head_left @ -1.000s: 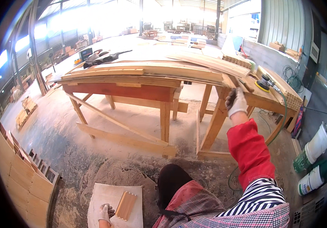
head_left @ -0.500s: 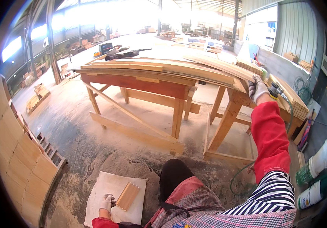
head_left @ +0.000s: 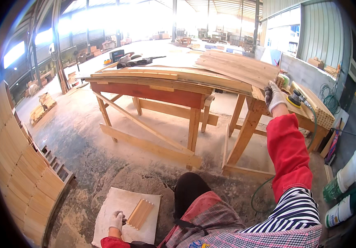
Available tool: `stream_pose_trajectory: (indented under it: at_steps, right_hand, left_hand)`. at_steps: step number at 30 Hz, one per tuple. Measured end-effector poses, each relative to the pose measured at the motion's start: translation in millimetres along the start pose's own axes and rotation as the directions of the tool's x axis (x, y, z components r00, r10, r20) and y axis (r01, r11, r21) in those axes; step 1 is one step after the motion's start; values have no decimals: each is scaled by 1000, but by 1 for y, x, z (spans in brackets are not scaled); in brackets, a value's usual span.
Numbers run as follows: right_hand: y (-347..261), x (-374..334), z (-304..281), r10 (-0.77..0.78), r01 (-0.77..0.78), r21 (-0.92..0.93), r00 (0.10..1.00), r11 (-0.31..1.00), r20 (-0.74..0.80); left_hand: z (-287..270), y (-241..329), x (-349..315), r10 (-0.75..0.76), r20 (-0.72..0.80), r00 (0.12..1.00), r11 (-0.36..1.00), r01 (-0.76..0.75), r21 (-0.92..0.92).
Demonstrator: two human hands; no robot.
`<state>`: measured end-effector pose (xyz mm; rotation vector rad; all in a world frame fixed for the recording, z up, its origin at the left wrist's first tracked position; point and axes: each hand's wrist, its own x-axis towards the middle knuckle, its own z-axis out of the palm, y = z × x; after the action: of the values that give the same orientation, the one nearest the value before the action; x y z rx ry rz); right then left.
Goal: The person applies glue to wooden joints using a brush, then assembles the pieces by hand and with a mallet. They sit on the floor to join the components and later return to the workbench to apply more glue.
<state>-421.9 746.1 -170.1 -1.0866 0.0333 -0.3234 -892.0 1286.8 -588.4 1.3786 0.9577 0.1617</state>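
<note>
At the right end of the workbench, my right hand (head_left: pixel 275 97), in a pale glove with dark fingers, is closed on the near right corner of a wide wooden board (head_left: pixel 239 68). The board lies slantwise over long wooden strips (head_left: pixel 145 75), its broad brown face showing. Just right of that hand rests a round sander (head_left: pixel 295 99) with a yellow rim and a hose. Low down, my gloved left hand (head_left: pixel 117 220) has its fingers curled, with nothing visible in them. Beside it is a small wooden block (head_left: pixel 140 213) with a toothed end, over a pale sheet (head_left: pixel 118 197).
Grooved wooden pieces (head_left: pixel 319 108) are piled on the bench's right end. Dark cloth items (head_left: pixel 136 61) lie at its far left. Curved wooden panels (head_left: pixel 21 177) stand at the left. White buckets (head_left: pixel 349 169) stand at the right, and a green hose (head_left: pixel 254 197) trails across the floor.
The board has tilted so that its broad face now shows, where mainly a narrow edge showed before. My right hand has shifted slightly left with it. My left hand is nearly unmoved.
</note>
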Motion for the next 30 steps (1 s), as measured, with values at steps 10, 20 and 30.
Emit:
stream_pose_trajectory:
  at_steps: [10,20,30]
  right_hand:
    - [32,-84,22,115,-148,87,946,985,302]
    - [168,-245,59,722,-520,-507,412,688,556]
    - [215,-254,60,715,-102,-719,-81,687,694]
  left_hand:
    - [3,7,7,94,60,994,988,-86,-127]
    - [49,82,-38,585,184,790,475,-150,-867]
    - [11,80,-43,254,-320,913,448,-405,-797]
